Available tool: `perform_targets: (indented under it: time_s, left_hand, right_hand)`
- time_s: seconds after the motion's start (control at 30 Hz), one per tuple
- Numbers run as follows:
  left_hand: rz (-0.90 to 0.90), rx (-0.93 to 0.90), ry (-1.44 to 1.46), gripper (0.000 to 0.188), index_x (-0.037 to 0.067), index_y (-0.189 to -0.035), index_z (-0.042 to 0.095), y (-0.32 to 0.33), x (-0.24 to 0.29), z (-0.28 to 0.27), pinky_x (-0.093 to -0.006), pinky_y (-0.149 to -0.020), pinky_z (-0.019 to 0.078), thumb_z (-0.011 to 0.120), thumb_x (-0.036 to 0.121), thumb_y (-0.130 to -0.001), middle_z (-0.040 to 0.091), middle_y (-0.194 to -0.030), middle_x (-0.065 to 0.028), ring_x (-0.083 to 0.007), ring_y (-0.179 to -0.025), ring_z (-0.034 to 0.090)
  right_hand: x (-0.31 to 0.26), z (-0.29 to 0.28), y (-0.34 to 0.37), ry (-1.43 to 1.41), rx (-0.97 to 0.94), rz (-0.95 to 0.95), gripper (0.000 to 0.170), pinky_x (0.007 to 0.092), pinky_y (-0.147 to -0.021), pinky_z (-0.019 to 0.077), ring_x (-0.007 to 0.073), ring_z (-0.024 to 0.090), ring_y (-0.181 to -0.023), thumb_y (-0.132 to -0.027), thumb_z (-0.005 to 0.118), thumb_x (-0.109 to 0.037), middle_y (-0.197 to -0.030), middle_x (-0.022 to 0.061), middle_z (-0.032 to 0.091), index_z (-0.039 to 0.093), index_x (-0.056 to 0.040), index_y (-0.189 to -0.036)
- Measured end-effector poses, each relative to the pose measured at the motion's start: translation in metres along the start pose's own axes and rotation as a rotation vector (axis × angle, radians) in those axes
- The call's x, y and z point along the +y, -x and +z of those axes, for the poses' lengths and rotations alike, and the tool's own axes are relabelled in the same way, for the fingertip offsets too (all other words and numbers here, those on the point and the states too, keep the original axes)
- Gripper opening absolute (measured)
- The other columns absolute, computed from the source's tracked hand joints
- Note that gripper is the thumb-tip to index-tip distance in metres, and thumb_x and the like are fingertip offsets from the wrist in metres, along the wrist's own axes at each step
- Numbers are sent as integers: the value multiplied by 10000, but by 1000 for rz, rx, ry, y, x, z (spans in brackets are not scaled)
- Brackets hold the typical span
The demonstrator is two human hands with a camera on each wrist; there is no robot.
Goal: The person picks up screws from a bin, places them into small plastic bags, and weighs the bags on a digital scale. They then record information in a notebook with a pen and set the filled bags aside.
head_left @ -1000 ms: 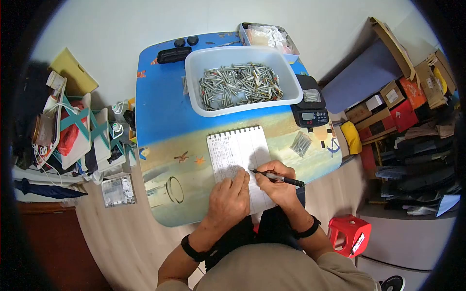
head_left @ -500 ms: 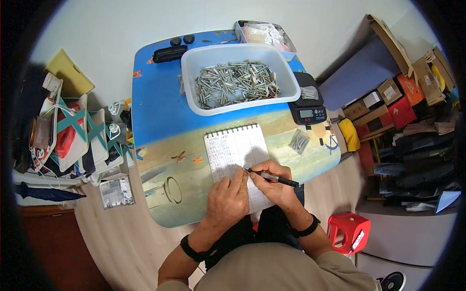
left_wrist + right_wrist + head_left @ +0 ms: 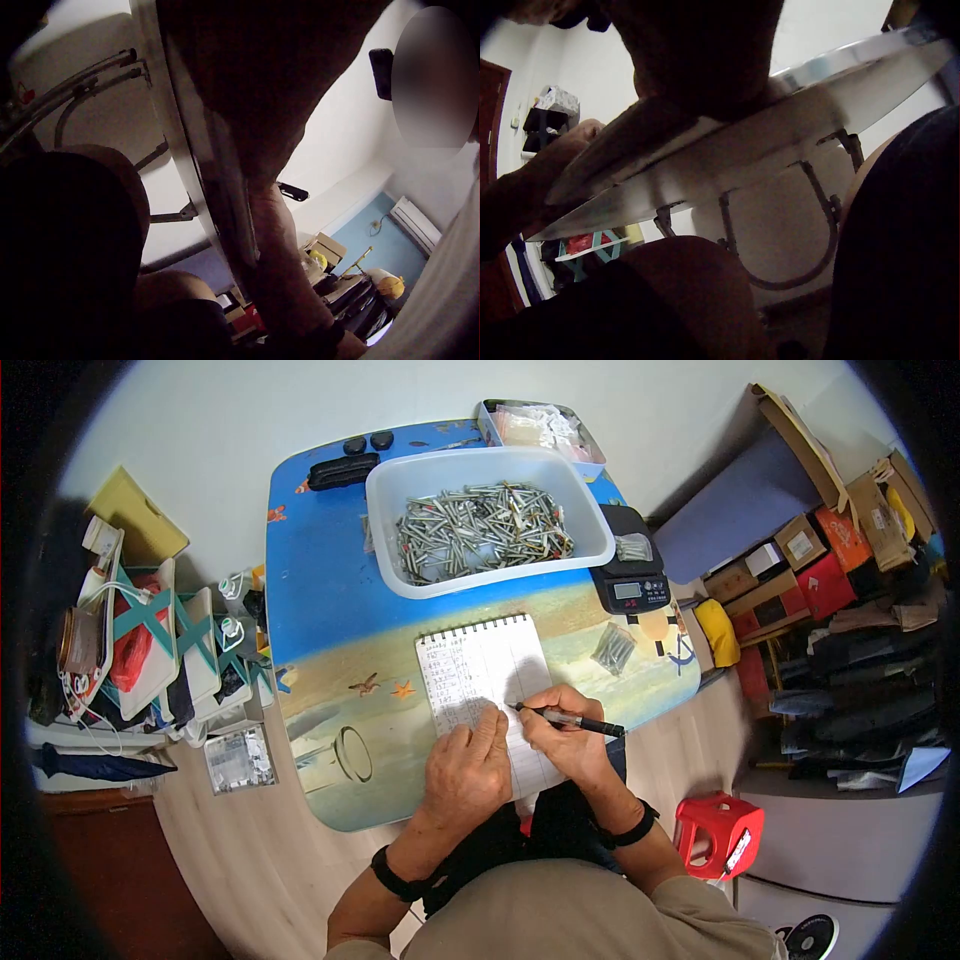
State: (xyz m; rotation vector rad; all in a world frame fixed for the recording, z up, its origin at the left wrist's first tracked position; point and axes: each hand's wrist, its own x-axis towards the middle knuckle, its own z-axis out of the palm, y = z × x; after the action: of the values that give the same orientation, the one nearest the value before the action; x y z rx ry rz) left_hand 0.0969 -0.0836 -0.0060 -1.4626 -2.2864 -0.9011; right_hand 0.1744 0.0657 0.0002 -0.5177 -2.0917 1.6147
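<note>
A spiral notepad (image 3: 475, 660) with handwritten lines and ruled columns lies at the table's near edge in the head view. My right hand (image 3: 565, 735) pinches a black pen (image 3: 575, 722), its tip at the page and its back end pointing right. On the lower part of the page my left hand (image 3: 468, 770) rests, index finger stretched toward the pen tip. The left wrist view shows the pen (image 3: 293, 192) beyond the dark hand. From below, the right wrist view catches the table's underside (image 3: 727, 180) and the left hand (image 3: 574, 142).
Behind the notepad stands a translucent tub (image 3: 490, 582) of screws. To its right is a black digital scale (image 3: 632, 585) bearing a small bag. Another bag of screws (image 3: 614, 650) lies right of the notepad. A black pouch (image 3: 343, 471) and an open box (image 3: 545, 430) sit farther back.
The pen and right hand shift slightly over the page, first left, then back right. My left hand stays on the page. The whole head view drifts a little, so the table appears farther left.
</note>
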Motion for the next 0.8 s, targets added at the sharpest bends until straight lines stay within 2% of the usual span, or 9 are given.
perform_targets:
  time_s: [0.2, 0.27, 0.4, 0.47, 0.5, 0.57, 0.6, 0.67, 0.8]
  left_hand:
    - [-14, 0, 8, 303, -61, -1032, 709, -1, 1, -1, -350, -619, 515, 677, 30, -744, 673, -1100, -139, -228, -697, 575]
    - [-15, 0, 10, 305, -59, -1033, 709, -1, 1, -1, -350, -618, 514, 677, 30, -743, 672, -1100, -135, -228, -697, 575]
    - [-19, -10, 11, 312, -60, -1038, 706, -2, 1, -2, -350, -619, 513, 678, 29, -740, 670, -1102, -132, -228, -697, 574]
    - [-17, -9, 13, 317, -61, -1040, 705, -1, 0, -1, -350, -620, 513, 677, 29, -738, 670, -1105, -132, -228, -699, 574]
    - [-15, -8, 11, 322, -62, -1039, 705, 0, 0, -1, -351, -624, 515, 678, 30, -732, 668, -1110, -135, -229, -703, 576]
    - [-13, -8, 13, 327, -64, -1037, 705, 0, 0, 0, -351, -628, 517, 680, 32, -726, 667, -1114, -138, -231, -707, 577]
    - [-20, -17, 17, 333, -66, -1037, 706, 0, 1, 0, -352, -632, 519, 682, 35, -721, 666, -1121, -142, -232, -711, 578]
    - [-26, -27, 20, 339, -67, -1037, 706, 0, 0, -1, -352, -635, 521, 684, 37, -715, 664, -1127, -146, -234, -714, 579]
    - [-16, -27, 12, 344, -68, -1039, 706, 0, 0, -1, -352, -637, 522, 683, 35, -711, 662, -1134, -147, -235, -718, 578]
  right_hand:
    - [3, 1, 0, -66, 15, 113, 70, 201, -548, 438, 12, 518, -645, -848, 713, 10, -714, -20, 623, 648, 2, -873]
    - [6, 1, 0, -1, 3, -14, 71, 199, -551, 442, 13, 520, -642, -847, 713, 9, -717, -15, 626, 646, 7, -869]
    - [4, 0, -1, -3, -7, -12, 76, 212, -504, 455, 53, 551, -576, -852, 684, 40, -688, 43, 630, 619, 39, -891]
    - [2, 1, -1, -48, 14, 84, 69, 212, -505, 454, 52, 547, -574, -853, 682, 40, -688, 43, 631, 622, 41, -888]
    - [2, 1, 0, -47, 15, 85, 69, 212, -505, 454, 52, 547, -574, -853, 682, 40, -688, 43, 631, 622, 41, -888]
    - [3, 1, 1, -104, 14, 164, 65, 199, -551, 443, 15, 536, -651, -850, 714, 1, -719, -17, 623, 655, 9, -876]
    - [5, 0, 1, -103, 15, 165, 65, 199, -551, 443, 15, 536, -651, -850, 714, 1, -719, -17, 623, 655, 9, -876]
    - [10, 1, 1, -51, 0, 33, 65, 201, -526, 437, 22, 534, -615, -852, 712, 3, -700, -15, 613, 653, 9, -879]
    - [-2, 0, -1, -99, -9, 105, 62, 198, -525, 431, 19, 530, -618, -857, 703, 7, -703, -16, 611, 642, 2, -869]
